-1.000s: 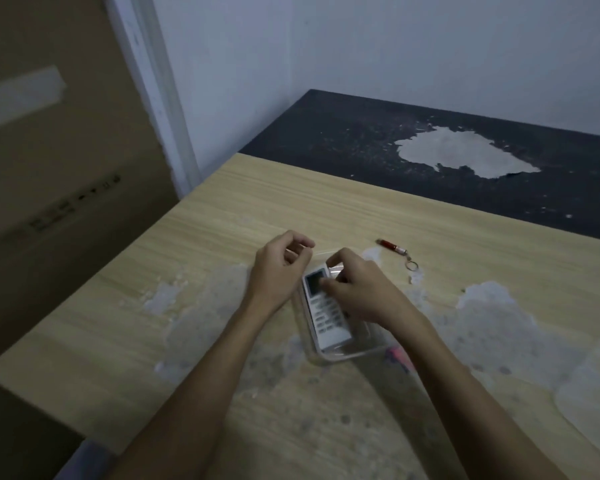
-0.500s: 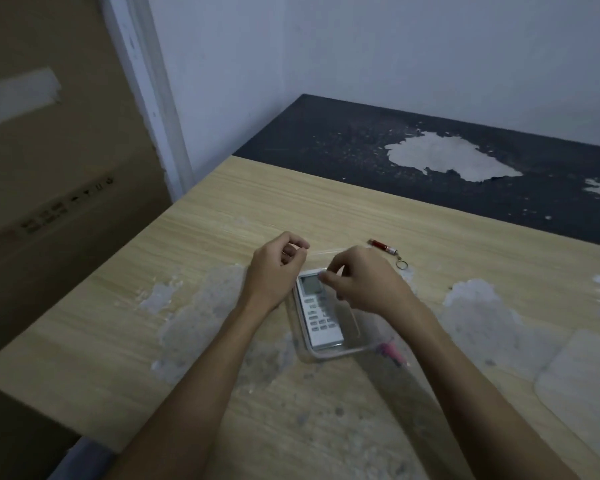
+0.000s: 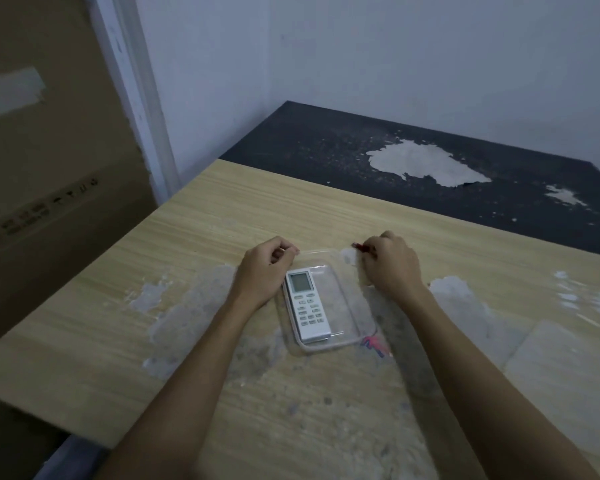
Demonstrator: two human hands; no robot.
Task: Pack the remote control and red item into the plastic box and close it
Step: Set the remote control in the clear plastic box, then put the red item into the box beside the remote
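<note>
A white remote control (image 3: 308,304) lies face up inside the clear plastic box (image 3: 352,336) on the worn wooden table (image 3: 222,216). My left hand (image 3: 264,270) grips the box's far left corner, fingers curled on its rim. My right hand (image 3: 390,266) is at the far right of the box, fingers closed around the small red item (image 3: 358,246), of which only the red tip shows. The box stands open; its lid is hard to make out.
A pink and blue mark (image 3: 373,344) shows at the box's near right corner. A dark table (image 3: 430,161) with peeled patches adjoins the far edge. A pale sheet (image 3: 565,368) lies at the right. A cardboard box (image 3: 49,168) stands left.
My right hand has left the remote control, which now lies flat in the box, and has moved right to close on the red item. My left hand has stayed on the box's corner.
</note>
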